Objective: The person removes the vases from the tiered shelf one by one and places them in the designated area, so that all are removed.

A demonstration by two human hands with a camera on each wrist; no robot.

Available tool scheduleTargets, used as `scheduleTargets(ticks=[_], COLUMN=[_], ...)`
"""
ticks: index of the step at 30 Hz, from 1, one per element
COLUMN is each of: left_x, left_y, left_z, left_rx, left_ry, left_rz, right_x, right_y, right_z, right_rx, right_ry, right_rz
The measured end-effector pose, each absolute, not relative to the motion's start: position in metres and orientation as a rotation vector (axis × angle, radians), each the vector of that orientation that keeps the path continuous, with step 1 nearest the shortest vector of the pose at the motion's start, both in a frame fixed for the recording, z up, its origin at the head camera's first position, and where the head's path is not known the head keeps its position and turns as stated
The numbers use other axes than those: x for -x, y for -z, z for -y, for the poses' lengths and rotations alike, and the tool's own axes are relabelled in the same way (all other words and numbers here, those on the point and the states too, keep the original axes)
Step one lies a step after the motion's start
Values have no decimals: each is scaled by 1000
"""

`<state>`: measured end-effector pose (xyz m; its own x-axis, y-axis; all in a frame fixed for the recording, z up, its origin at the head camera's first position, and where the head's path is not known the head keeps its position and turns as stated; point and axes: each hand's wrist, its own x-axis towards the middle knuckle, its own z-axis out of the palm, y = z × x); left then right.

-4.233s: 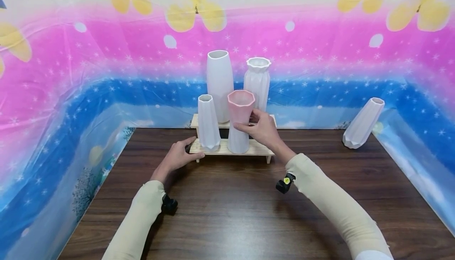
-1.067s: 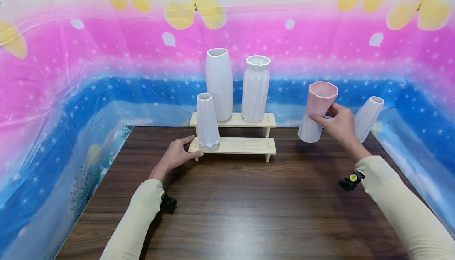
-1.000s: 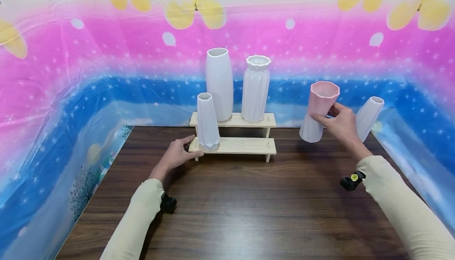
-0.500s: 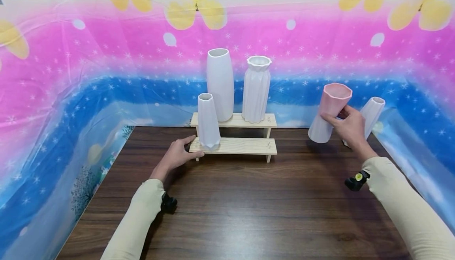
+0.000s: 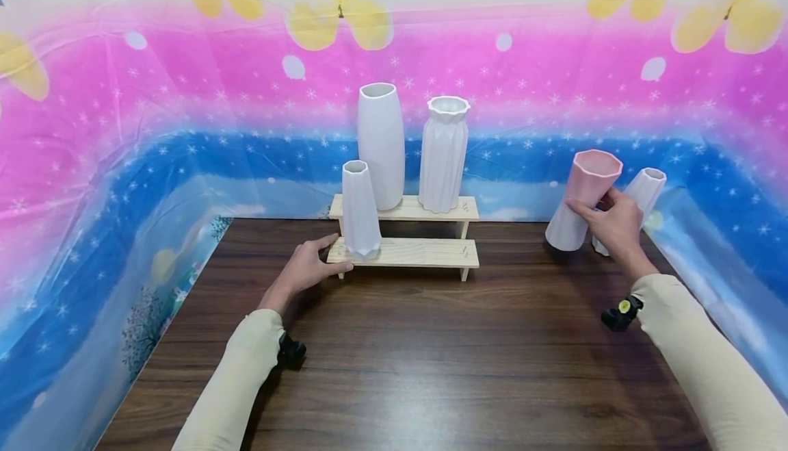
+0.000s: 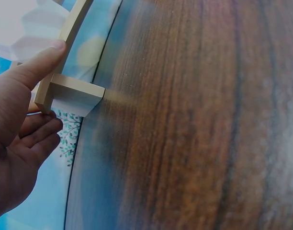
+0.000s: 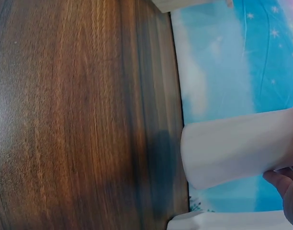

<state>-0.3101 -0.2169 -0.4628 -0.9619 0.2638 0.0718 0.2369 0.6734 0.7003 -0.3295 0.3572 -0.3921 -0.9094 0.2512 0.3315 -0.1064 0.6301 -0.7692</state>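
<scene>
While both hands [image 5: 308, 269] [image 5: 618, 226] grip (left: wooden stand [image 5: 418, 252]; right: pinkish vase [image 5: 585, 183]), brown table [image 5: 431, 341] meets snowflake-printed backdrop [image 5: 554, 81].

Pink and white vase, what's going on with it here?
The person's right hand grips a flared pink-and-white vase, tilted, beside a partly hidden white vase near the back right of the dark wooden table. The left hand holds one end of a pale wooden two-step stand. A faceted white vase is on its lower step; a smooth tall white vase and a ridged white vase are on the upper.
</scene>
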Motion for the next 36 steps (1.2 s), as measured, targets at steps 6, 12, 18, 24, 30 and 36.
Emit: scheduleTargets(ticks=[6,12,18,24,30,36], left_x=[309,309,310,310,310,311], left_y=[462,462,463,464,463,463], left_z=[217,217,218,217,216,216], left_rx=[-429,-425,-426,-418,-422,-403], left_ry=[-1183,-1172,-1175,-1175,-1177,-1176], left_rz=[-2836,-2846,-2855,-2848,-2844,-2844], right_x=[331,332,335,337,337,338], right_y=[398,404,410,417,421,422], right_z=[-362,-364,-365,-367,-368,-369], right_rx=[149,150,170,187,230,265], right_ry=[-1159,-1124,-1107,-1127,-1130,-1127], right_rz=[2445,2434,2424,2421,2411,2416])
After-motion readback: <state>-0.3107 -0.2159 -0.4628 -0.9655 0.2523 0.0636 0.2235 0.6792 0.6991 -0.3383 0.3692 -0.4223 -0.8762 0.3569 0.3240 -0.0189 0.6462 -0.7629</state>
